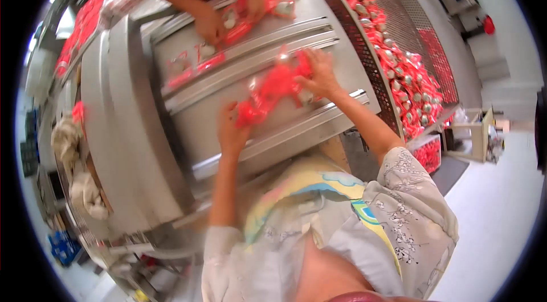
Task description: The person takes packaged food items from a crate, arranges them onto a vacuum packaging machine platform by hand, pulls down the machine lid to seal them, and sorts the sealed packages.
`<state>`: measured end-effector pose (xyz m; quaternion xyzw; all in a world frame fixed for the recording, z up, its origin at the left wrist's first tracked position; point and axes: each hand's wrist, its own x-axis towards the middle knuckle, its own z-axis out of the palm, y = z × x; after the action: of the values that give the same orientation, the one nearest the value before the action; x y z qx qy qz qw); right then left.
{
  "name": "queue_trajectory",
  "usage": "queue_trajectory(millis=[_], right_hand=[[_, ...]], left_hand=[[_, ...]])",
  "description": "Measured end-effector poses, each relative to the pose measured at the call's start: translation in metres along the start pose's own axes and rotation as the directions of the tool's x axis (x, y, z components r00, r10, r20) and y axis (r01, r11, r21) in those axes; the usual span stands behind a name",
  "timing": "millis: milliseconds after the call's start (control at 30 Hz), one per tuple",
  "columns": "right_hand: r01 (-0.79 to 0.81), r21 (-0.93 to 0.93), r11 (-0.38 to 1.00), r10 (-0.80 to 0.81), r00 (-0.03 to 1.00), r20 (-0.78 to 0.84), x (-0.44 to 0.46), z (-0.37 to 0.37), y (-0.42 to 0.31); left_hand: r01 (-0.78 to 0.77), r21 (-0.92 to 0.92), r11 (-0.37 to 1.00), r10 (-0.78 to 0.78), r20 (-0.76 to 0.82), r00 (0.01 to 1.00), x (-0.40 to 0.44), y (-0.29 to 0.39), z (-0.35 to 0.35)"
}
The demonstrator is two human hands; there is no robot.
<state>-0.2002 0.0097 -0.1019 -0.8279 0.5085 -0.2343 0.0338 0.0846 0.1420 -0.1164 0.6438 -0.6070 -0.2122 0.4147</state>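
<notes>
Several red-and-clear packets (276,86) lie in a blurred group on the metal work surface (202,131), between two raised metal bars. At the left end of the group is my left hand (232,128), its fingertips at a red packet edge; motion blur hides its exact grip. My right hand (320,74) rests at the group's right end, thumb and fingers apart over the packets. Across the surface, a co-worker's two hands touch other red packets (242,25) beyond the far bar.
A perforated metal bin (383,82) full of red packets with round pale items stands to the right. On the left is a large metal machine cover (134,131), with beige cloths (85,188) beside it. A wooden stand (473,137) stands farther right.
</notes>
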Motion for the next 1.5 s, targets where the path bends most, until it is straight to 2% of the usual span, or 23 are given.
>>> queue_trajectory(millis=[100,167,267,333,367,433,467,500,533,567,667,767,867,900,933,967,1000,1033,1067,1167,1267,1367,1500], right_hand=[[0.015,0.193,0.981,-0.018,1.000,0.015,-0.016,0.000,0.007],[-0.054,0.123,0.991,0.081,0.970,-0.228,-0.039,-0.005,0.016],[-0.356,-0.136,0.925,0.300,0.900,-0.315,-0.097,-0.079,0.062],[-0.655,-0.145,0.741,0.521,0.698,-0.491,-0.160,-0.159,0.105],[-0.817,0.186,0.546,0.828,0.494,-0.265,-0.202,-0.212,0.130],[-0.888,0.371,0.273,0.870,0.063,-0.488,-0.266,-0.310,0.146],[-0.993,0.013,0.120,0.715,0.078,-0.695,-0.321,-0.344,0.181],[-0.989,-0.027,0.148,0.621,0.114,-0.776,-0.373,-0.372,0.204],[-0.954,0.296,0.043,0.828,-0.132,-0.545,-0.361,-0.413,0.157],[-0.947,0.305,-0.104,0.804,-0.261,-0.535,-0.365,-0.433,0.147],[-0.918,0.376,-0.124,0.839,-0.299,-0.455,-0.364,-0.456,0.123],[-0.984,0.176,0.038,0.836,-0.065,-0.545,-0.385,-0.420,0.174],[-0.960,0.108,0.258,0.934,0.219,-0.282,-0.337,-0.340,0.168],[-0.895,-0.003,0.445,0.882,0.439,-0.171,-0.324,-0.299,0.175],[-0.760,-0.066,0.646,0.760,0.649,-0.029,-0.304,-0.250,0.179],[-0.732,-0.039,0.680,0.718,0.653,0.242,-0.260,-0.220,0.127],[-0.468,0.042,0.883,0.444,0.861,0.249,-0.243,-0.169,0.094],[-0.835,0.167,0.524,0.534,0.474,0.700,-0.204,-0.150,0.037],[-0.654,0.210,0.727,0.271,0.554,0.787,-0.181,-0.126,-0.006],[-0.447,0.424,0.787,-0.167,0.508,0.845,-0.123,-0.084,-0.109],[-0.417,0.640,0.645,-0.180,0.731,0.658,-0.104,-0.015,-0.147],[-0.568,0.482,0.667,-0.017,0.636,0.772,-0.073,0.016,-0.182],[-0.451,0.634,0.628,0.166,0.874,0.457,-0.069,0.044,-0.218]], left_hand=[[0.229,-0.380,0.896,-0.243,0.011,0.970,-0.007,-0.002,0.006],[0.170,-0.331,0.928,-0.197,-0.048,0.979,-0.011,-0.011,0.015],[0.089,-0.221,0.971,-0.091,0.003,0.996,-0.006,-0.037,0.023],[-0.041,-0.202,0.979,0.067,0.123,0.990,-0.002,-0.035,0.019],[-0.038,-0.225,0.974,0.078,0.170,0.982,-0.002,-0.026,0.015],[0.003,-0.261,0.965,0.064,0.247,0.967,-0.001,-0.012,0.005],[-0.027,-0.270,0.963,0.105,0.280,0.954,0.001,-0.018,0.008],[-0.057,-0.278,0.959,0.146,0.309,0.940,0.001,-0.029,0.011],[-0.084,-0.288,0.954,0.182,0.333,0.925,0.002,-0.036,0.013],[-0.075,-0.322,0.944,0.188,0.334,0.924,0.001,-0.037,0.015],[-0.062,-0.351,0.934,0.193,0.352,0.916,-0.010,-0.036,0.018],[-0.033,-0.309,0.951,0.151,0.365,0.919,-0.019,-0.032,0.003],[0.078,-0.327,0.942,0.062,0.397,0.916,-0.027,-0.029,-0.002],[0.101,-0.279,0.955,0.034,0.441,0.897,-0.022,-0.045,0.000],[-0.129,-0.130,0.983,0.163,0.303,0.939,-0.029,-0.063,-0.001],[-0.200,-0.071,0.977,0.211,0.228,0.951,-0.029,-0.055,-0.004],[-0.047,-0.171,0.984,0.086,0.227,0.970,-0.030,-0.054,-0.004],[-0.085,-0.117,0.989,0.112,0.252,0.961,-0.026,-0.044,-0.012],[-0.203,-0.032,0.979,0.205,0.258,0.944,-0.018,-0.033,-0.021],[-0.198,-0.010,0.980,0.197,0.146,0.969,-0.019,-0.036,-0.018],[-0.128,-0.032,0.991,0.131,0.091,0.987,-0.023,-0.045,-0.019],[0.026,-0.101,0.995,-0.026,0.000,1.000,-0.030,-0.064,-0.023],[0.226,-0.115,0.967,-0.232,-0.047,0.972,-0.036,-0.090,-0.033]])
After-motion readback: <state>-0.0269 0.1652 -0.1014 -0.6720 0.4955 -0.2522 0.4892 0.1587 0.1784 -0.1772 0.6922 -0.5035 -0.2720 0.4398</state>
